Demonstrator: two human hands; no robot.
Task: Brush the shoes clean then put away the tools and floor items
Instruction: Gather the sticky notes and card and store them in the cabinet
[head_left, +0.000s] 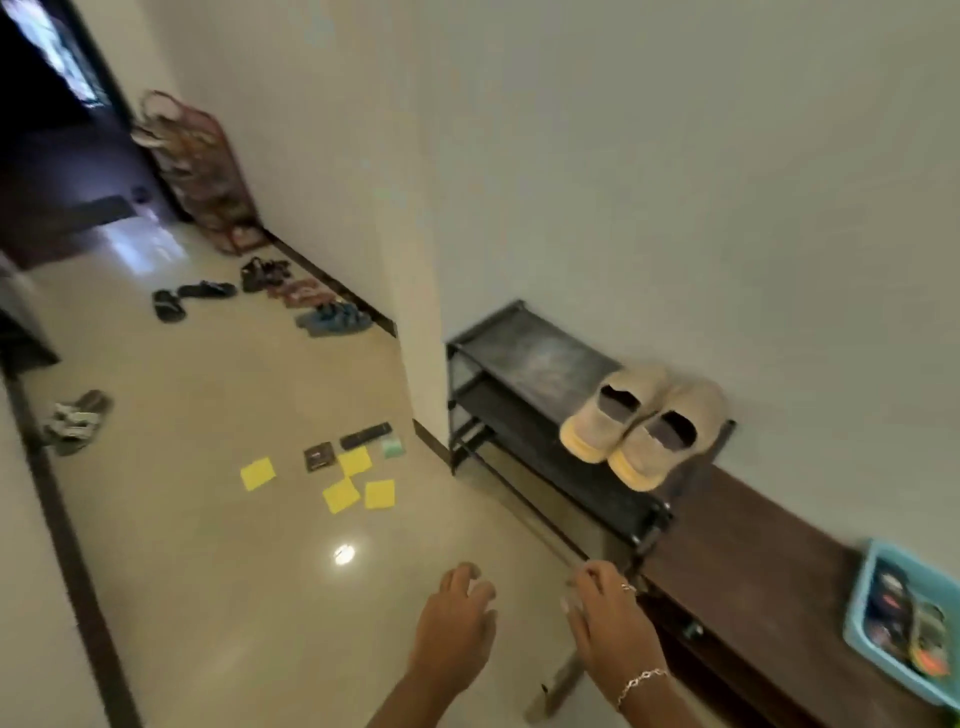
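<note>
Both hands are hovering low over the floor (249, 597) now, left hand (457, 623) and right hand (610, 631) side by side. Each grip is wide and loose, fingers spreading, holding nothing. The shoes (644, 421), a soft beige pair with pale yellow soles, are sitting at the right end of the rack's (530, 353) top shelf, toes to the wall, heels poking just over the front edge. I'm reading that as parked off the floor, brushing done. The rack is looking like thin black metal with matte dark shelves.

A light blue plastic basket (858, 597) is resting at the right end of the brown wooden worktop (753, 551), carrying blurred, colourful bits, likely the tools.

Waiting on the glossy tile by the wall corner are flat yellow squares (355, 461), a dark square piece (318, 457), a long black bar (365, 435) and a pale green packet (392, 446). They're lying well apart from the hands, and they're looking like the next job.
</note>
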